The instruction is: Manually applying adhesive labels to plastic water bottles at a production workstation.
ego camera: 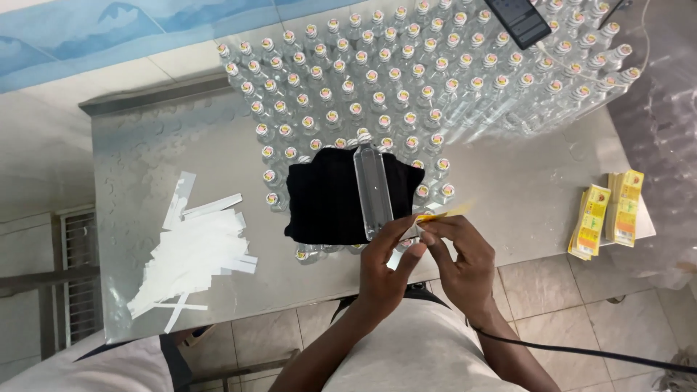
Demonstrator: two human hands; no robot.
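Hands working a yellow label [444, 211] beside a clear bottle [373, 190] at the bench's near edge.

The left hand [387, 255] and right hand [457, 250] are pinching the label together; the bottle is lying on a black cloth [327, 199], amid capped bottles [406, 65], with label stacks [608, 212] toward the right edge.

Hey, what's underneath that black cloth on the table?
The black cloth lies over capped clear bottles; caps peek out along its edges. How many it hides cannot be seen.

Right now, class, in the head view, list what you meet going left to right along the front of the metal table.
Pile of white paper strips → black cloth → clear bottle → right hand → stacks of yellow labels.
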